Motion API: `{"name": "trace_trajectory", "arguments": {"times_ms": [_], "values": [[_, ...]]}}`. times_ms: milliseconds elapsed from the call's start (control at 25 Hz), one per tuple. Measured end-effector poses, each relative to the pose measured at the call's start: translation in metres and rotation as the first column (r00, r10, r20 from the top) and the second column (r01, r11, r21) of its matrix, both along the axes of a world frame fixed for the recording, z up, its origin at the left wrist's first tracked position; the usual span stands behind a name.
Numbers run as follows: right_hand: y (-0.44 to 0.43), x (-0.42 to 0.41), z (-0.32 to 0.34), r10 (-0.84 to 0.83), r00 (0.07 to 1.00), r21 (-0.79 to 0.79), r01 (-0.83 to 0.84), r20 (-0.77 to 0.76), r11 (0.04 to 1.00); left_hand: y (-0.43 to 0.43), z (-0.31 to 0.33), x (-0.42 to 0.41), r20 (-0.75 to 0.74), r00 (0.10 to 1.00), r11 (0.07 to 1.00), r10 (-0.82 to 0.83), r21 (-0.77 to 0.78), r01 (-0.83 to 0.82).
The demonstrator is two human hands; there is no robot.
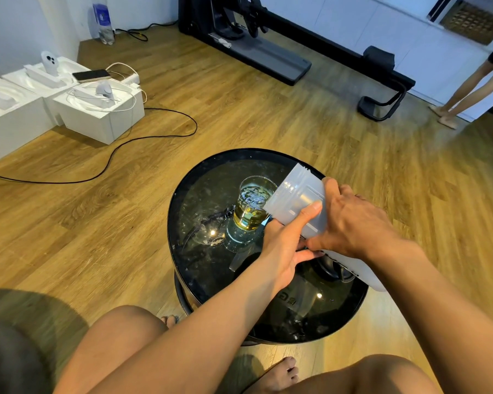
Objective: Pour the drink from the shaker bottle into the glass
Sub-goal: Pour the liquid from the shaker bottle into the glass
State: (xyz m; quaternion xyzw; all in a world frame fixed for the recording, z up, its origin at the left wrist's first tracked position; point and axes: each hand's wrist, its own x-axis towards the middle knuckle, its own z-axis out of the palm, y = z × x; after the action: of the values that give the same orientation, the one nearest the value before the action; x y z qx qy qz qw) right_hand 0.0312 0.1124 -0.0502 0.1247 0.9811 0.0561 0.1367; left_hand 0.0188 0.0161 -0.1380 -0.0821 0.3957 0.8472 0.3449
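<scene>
One wide-angle view, worn on head, facing forward and steeply down. Round black table (194, 268) close below, near frame centre; wooden floor (239, 109) stretches beyond.

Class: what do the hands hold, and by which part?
The bottle: the left hand grips it near the mouth, the right hand round its middle.
</scene>
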Motion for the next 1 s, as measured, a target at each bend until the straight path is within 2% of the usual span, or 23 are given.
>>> {"name": "trace_trajectory", "arguments": {"times_ms": [1000], "values": [[0.0013,-0.0011,-0.0009,0.016,1.0,0.004,-0.016,-0.001,1.0,0.0005,-0.0027,-0.0009,-0.008,1.0,1.0,0.0,0.013,0.0]]}}
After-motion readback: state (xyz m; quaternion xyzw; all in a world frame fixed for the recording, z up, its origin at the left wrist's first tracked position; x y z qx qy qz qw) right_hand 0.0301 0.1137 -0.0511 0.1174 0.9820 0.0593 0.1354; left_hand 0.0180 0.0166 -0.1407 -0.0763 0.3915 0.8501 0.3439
